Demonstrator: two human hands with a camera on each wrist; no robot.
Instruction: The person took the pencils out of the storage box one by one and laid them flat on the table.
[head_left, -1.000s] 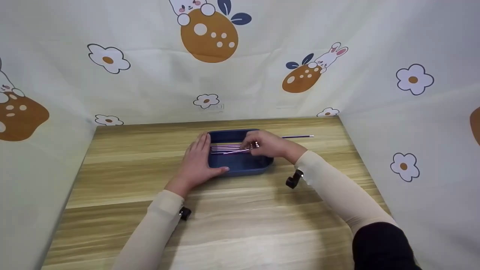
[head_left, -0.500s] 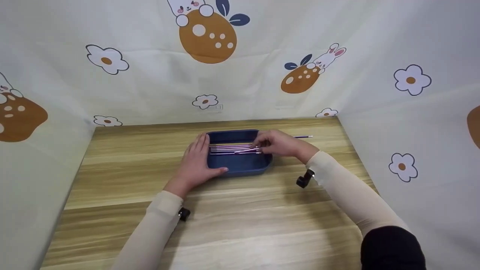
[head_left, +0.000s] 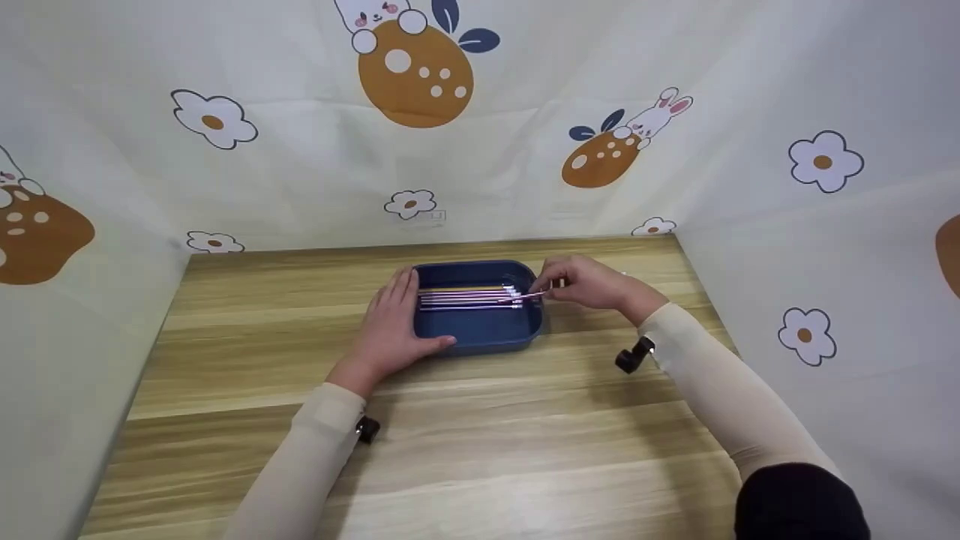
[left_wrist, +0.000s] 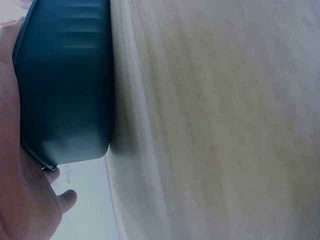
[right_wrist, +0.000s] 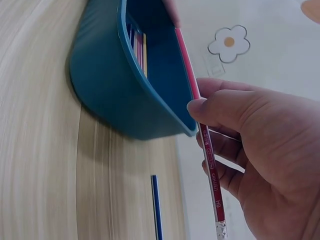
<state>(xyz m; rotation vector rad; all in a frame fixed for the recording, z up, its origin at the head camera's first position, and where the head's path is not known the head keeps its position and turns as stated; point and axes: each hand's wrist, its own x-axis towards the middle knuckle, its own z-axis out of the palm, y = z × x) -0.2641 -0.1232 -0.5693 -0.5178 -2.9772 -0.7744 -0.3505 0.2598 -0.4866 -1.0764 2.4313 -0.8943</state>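
Observation:
My left hand [head_left: 386, 322] lies against the left end of a blue plastic bin [head_left: 480, 346], its fingers fairly straight along that end and the thumb on the front rim. In the left wrist view the same hand [left_wrist: 30, 200] sits along the rim. Several pencils [head_left: 465, 299] lie side by side across the bin, one of them yellow. At the bin's right end my right hand [head_left: 589, 283] pinches a red pencil [right_wrist: 212, 175] between thumb and fingers. That pencil slants over the bin's rim, its white-tipped end pointing away from the bin in the right wrist view.
A blue pencil [right_wrist: 157, 210] lies on the wooden table right of the bin, mostly hidden by my right hand in the head view. Patterned cloth [head_left: 300, 172] hangs along the table's back and sides.
My right hand has moved right, from above the bin's middle to its right rim, carrying the red pencil. More of the pencils inside now shows. My left hand has stayed on the bin.

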